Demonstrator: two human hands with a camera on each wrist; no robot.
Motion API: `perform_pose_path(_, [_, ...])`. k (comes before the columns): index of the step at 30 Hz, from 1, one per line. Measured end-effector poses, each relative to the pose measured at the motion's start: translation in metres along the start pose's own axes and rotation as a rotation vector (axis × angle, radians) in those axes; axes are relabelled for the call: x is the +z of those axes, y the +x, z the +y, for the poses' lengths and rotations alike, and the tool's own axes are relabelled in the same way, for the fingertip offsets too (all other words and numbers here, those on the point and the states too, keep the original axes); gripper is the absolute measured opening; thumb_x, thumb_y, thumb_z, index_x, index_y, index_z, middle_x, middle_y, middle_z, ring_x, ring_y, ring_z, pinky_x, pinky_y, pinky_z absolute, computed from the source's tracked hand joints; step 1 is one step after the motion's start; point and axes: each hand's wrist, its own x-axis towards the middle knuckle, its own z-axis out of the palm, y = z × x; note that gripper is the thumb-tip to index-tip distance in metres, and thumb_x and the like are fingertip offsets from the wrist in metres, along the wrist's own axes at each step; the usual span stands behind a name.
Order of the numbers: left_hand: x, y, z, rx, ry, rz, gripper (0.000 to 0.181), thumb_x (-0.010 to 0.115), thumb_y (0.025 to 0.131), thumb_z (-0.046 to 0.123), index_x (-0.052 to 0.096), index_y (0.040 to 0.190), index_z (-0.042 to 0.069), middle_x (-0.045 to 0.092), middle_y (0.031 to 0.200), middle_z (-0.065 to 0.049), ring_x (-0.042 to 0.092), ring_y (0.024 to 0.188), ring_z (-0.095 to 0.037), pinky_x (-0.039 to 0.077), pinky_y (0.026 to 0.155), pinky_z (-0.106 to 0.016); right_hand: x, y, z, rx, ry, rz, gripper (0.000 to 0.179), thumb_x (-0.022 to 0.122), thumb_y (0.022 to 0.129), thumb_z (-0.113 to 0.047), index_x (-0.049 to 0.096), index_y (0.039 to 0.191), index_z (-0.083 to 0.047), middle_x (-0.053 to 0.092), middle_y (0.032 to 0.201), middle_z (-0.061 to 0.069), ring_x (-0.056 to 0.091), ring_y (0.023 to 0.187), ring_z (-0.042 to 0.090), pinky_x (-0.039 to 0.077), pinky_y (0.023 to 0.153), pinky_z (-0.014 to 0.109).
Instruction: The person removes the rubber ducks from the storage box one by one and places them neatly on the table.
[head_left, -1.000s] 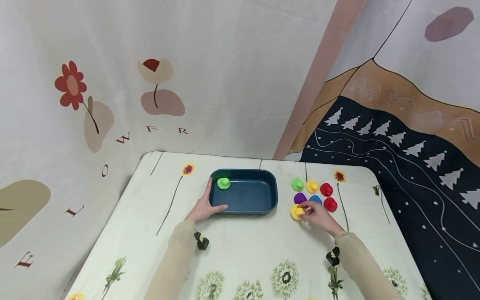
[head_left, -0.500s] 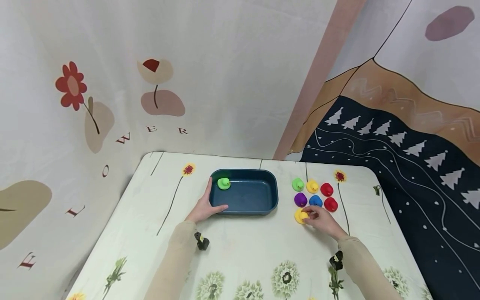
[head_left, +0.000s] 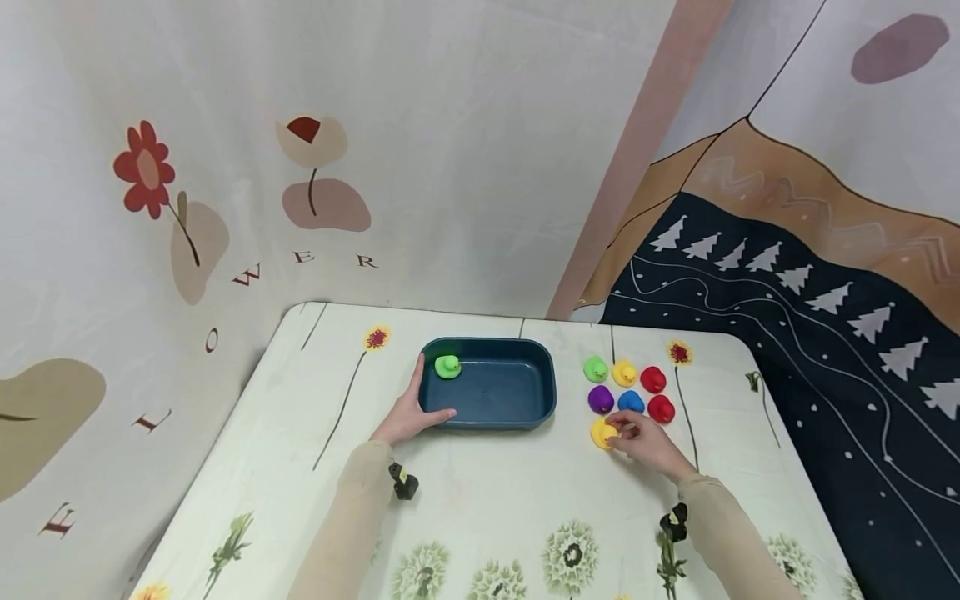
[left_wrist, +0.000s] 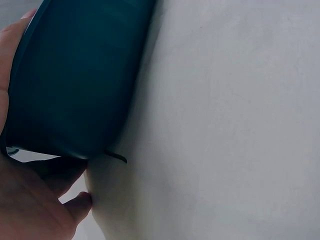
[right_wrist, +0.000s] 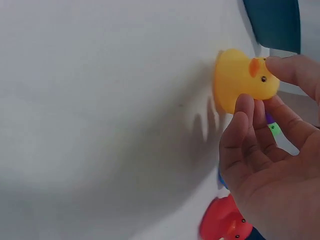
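Observation:
At the table's middle lies a dark blue rectangular tray [head_left: 502, 392] with a green rubber duck [head_left: 447, 367] in its far left corner. My left hand [head_left: 408, 412] grips the tray's near left corner, thumb on the near side and fingers along the left side; the left wrist view shows the tray's wall [left_wrist: 80, 80] close up. To the right of the tray, my right hand [head_left: 647, 442] pinches a yellow rubber duck [head_left: 602, 432] by its head. In the right wrist view that duck [right_wrist: 235, 82] sits at or just above the cloth; contact is unclear.
Just beyond my right hand several ducks stand in two rows: green [head_left: 596, 369], yellow [head_left: 624, 372] and red [head_left: 653, 379] behind, purple [head_left: 601, 399], blue [head_left: 631, 402] and red [head_left: 661, 408] in front. A flowered white cloth [head_left: 480, 500] covers the table; printed curtains hang behind.
My right hand has shifted slightly right and towards me with the yellow duck, uncovering the purple and blue ducks. Over the last half second it hardly moves. My left hand and the tray stay put.

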Motion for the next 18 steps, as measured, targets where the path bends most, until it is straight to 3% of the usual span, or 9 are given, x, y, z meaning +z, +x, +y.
perform_pose_path(6, [0.0,0.0,0.0,0.004,0.01,0.001,0.118,0.08,0.079,0.039,-0.011,0.154,0.031,0.0,0.161,-0.009,0.01,0.144,-0.035,0.018,0.112,-0.055,-0.01,0.002,-0.012,0.015,0.046,-0.007,0.032,0.067,0.09,-0.007,0.061,0.119,0.005,0.064,0.105,0.016,0.059,0.084,0.024,0.055,0.066,0.039])
perform_pose_path(18, [0.0,0.001,0.0,0.007,0.021,0.003,0.118,0.08,0.079,0.04,-0.011,0.154,0.031,0.001,0.161,-0.01,0.011,0.144,-0.036,0.019,0.112,-0.056,-0.021,0.017,-0.033,0.016,0.01,0.023,0.033,0.067,0.09,-0.01,0.062,0.121,0.0,0.061,0.107,0.014,0.055,0.088,0.025,0.049,0.075,0.034])
